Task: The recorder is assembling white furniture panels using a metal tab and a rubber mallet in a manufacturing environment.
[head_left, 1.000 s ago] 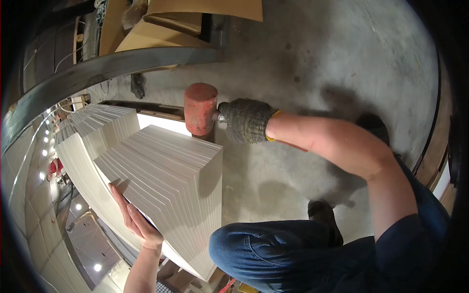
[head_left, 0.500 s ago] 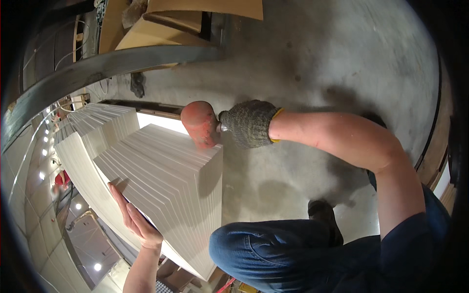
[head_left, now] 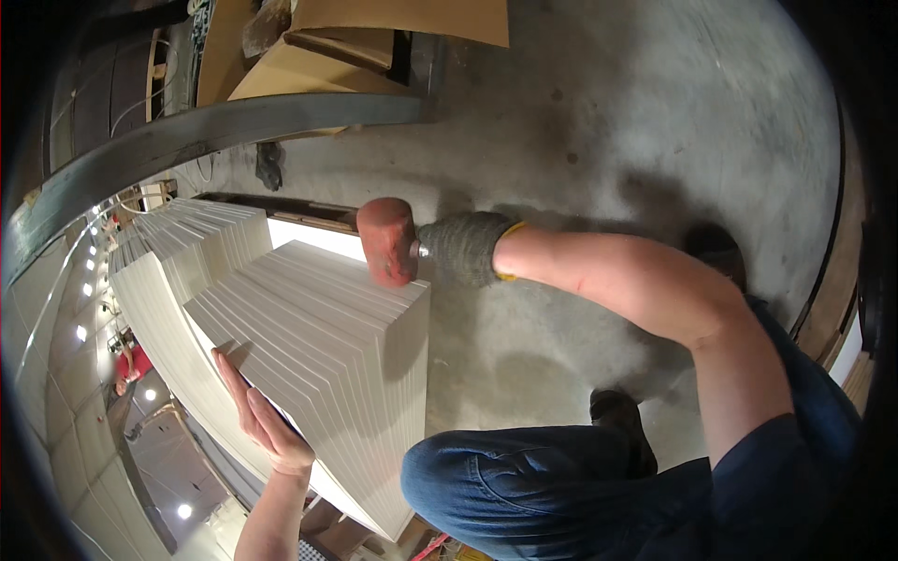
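Note:
My right hand, in a dark grey knit glove with a yellow cuff, is closed round the handle of a red rubber mallet. The worn mallet head is at the far right corner of a stack of white panels; whether it touches them I cannot tell. On the stack's left side my bare left hand lies with fingers stretched out, pressed against the outer panel. A thin dark blue edge shows beside its palm, mostly hidden.
More white panels stand behind the stack. A grey metal beam crosses in front of opened cardboard. My bent knee is close to the stack's near end. A person in red is far off at left.
The mallet and my right hand have shifted slightly, the glove now lower and nearer the stack's corner. My right elbow has moved left. My left hand stays against the panels.

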Demonstrator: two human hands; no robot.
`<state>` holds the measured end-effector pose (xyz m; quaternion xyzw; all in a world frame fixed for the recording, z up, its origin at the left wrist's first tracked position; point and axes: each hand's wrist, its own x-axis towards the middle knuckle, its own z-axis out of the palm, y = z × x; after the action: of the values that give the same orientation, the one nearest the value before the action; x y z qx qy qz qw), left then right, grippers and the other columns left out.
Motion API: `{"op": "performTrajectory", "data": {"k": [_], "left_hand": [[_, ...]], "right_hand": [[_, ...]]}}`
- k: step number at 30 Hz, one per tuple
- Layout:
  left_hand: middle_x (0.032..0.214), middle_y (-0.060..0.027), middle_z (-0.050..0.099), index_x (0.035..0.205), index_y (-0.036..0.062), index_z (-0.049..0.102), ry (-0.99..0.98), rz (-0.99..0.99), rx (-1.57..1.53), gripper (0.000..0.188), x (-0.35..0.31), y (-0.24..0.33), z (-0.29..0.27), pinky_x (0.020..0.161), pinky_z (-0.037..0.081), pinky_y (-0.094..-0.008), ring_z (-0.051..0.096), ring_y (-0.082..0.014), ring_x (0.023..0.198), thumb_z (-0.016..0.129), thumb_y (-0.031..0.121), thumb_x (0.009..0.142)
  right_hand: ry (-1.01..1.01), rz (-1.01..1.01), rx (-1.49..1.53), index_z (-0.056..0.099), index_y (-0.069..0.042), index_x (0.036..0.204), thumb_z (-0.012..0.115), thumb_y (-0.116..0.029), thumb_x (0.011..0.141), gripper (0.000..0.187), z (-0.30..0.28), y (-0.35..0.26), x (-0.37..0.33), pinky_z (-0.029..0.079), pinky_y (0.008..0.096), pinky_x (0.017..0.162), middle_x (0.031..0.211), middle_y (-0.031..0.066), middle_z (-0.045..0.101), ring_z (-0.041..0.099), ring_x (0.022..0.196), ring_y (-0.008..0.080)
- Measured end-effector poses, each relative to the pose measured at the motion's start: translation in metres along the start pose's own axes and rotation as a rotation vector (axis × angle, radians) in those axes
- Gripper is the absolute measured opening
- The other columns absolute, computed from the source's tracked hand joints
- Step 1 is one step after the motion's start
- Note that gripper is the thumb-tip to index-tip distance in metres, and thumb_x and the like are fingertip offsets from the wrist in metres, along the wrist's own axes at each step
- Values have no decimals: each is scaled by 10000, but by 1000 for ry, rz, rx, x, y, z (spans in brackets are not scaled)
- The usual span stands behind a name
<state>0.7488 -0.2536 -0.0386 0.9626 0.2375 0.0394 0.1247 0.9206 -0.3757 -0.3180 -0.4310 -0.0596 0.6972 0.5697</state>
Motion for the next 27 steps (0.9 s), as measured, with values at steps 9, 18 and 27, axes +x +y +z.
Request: {"op": "performTrajectory", "data": {"k": [9, 18, 27], "left_hand": [[1471, -185, 257, 1390, -73, 258, 18, 47, 22, 522, -3, 1, -6, 1135, 135, -369, 200, -273, 1383, 215, 214, 956], [1473, -200, 236, 1387, -87, 248, 41, -12, -3, 521, 0, 6, -7, 1135, 142, -373, 186, -293, 1385, 230, 199, 952], [1439, -294, 228, 1349, -149, 257, 7, -37, 100, 545, 1, 14, -6, 1129, 139, -425, 151, -386, 1377, 255, 203, 934]], "right_hand": [[92, -248, -759, 611, -66, 1015, 600, -275, 827, 281, 8, -25, -17, 474, 384, 664, 882, 109, 652, 602, 750, 236], [3, -316, -977, 589, -79, 1034, 565, -135, 771, 270, 3, -12, -18, 471, 379, 745, 927, 103, 646, 614, 863, 278], [650, -448, -1164, 551, -88, 1057, 516, -89, 785, 274, -37, 30, -71, 492, 417, 690, 886, 141, 644, 623, 810, 329]]}}
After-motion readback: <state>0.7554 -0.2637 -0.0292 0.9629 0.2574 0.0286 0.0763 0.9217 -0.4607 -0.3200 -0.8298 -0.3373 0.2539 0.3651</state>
